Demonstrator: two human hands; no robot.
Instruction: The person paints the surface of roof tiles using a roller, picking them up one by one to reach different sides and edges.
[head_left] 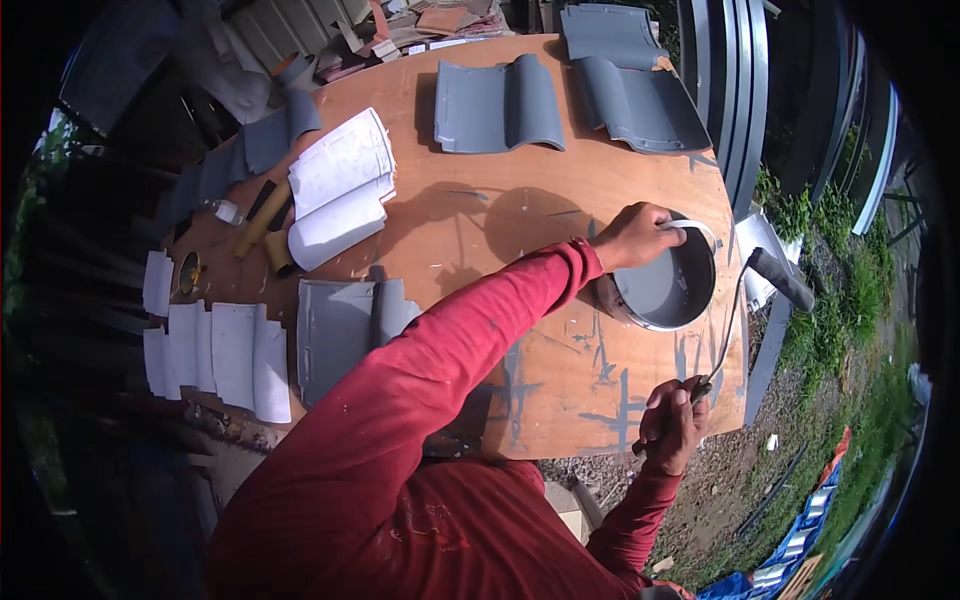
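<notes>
My left hand (pixel 638 238) is closed at the far rim of a paint bucket (pixel 610 298), by a white curved strip that looks like its handle. Grey paint (pixel 660 285) shows inside the bucket, which is at the right part of the wooden board. Lower right, my right hand (pixel 680 425) is wrapped round the handle of a paint roller (pixel 780 280). The roller's dark grey sleeve is up past the board's right edge, to the right of the bucket, with its thin bent rod (pixel 730 340) running down to my hand. My left forearm crosses over a grey roof tile (pixel 335 330).
Grey tiles (pixel 500 105) lie along the board's (pixel 440 215) far side, with white tiles (pixel 345 180) at the left and near left. Cardboard tubes (pixel 262 220) lie beside them. Long grey metal strips (pixel 735 100), grass and gravel are beyond the right edge.
</notes>
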